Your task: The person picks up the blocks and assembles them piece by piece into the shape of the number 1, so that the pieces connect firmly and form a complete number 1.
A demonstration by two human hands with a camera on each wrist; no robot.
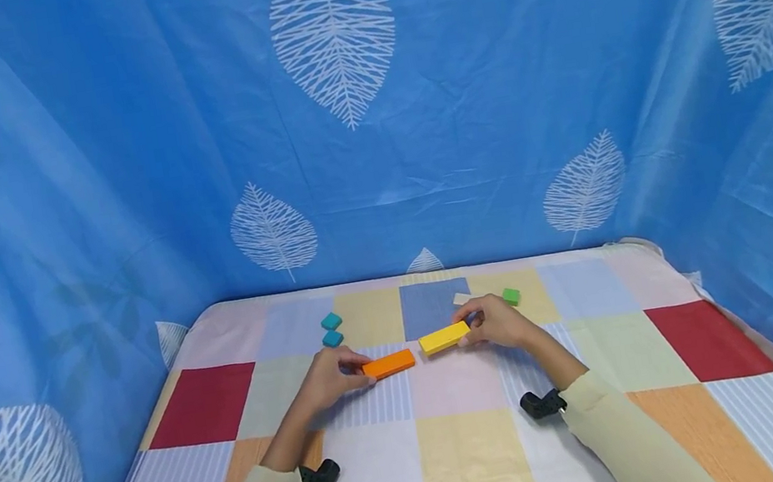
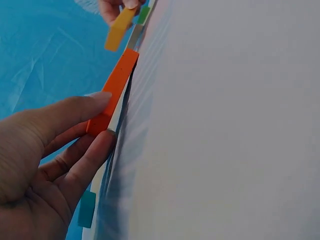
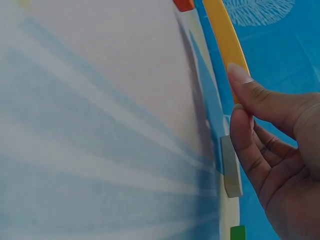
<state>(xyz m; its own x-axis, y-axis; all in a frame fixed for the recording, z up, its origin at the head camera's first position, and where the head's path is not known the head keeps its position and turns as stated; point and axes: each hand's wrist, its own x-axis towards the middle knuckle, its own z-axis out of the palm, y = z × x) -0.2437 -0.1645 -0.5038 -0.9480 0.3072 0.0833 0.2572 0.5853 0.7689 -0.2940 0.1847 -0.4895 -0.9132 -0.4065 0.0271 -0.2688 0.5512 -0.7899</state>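
Note:
Pinched between thumb and fingers of my left hand (image 1: 329, 378) is an orange block (image 1: 388, 364), long and flat-sided; the left wrist view shows the thumb on one face of the orange block (image 2: 116, 90). My right hand (image 1: 498, 322) pinches a similar long yellow block (image 1: 444, 338) by its right end. The yellow block (image 3: 226, 37) slants in the right wrist view, held above the cloth. In the head view the two blocks' inner ends face each other with a small gap. The yellow one sits slightly farther back.
Two small teal blocks (image 1: 332, 330) lie behind my left hand. Behind my right hand are a pale block (image 1: 461, 298) and a green block (image 1: 511, 296). A patchwork cloth (image 1: 475, 463) covers the table, and a blue leaf-patterned curtain (image 1: 454, 95) surrounds its back and sides.

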